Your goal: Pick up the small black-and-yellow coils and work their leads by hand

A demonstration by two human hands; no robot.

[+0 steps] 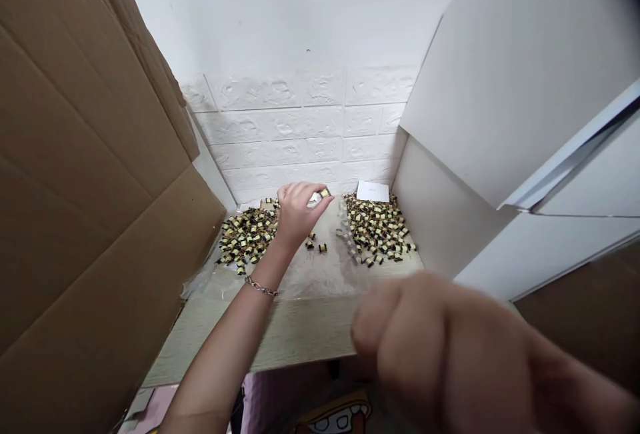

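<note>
My left hand (299,211) is raised over the middle of the table, thumb and fingers pinched on a small yellow-and-black part (325,192) that looks like a small taped transformer. Close to the camera, my right hand (450,347) is blurred, its fingers curled in; whatever it may hold is hidden. Many similar parts lie in a left heap (247,237), partly behind my left hand, and in a right heap (377,227). A few loose parts (322,248) rest between the heaps.
Clear plastic sheeting (320,281) covers part of the pale wooden table (295,334). A white card (373,191) stands behind the right heap. Brown cardboard (95,174) walls the left side, white board (500,81) the right, and a white brick-patterned wall (280,127) the back.
</note>
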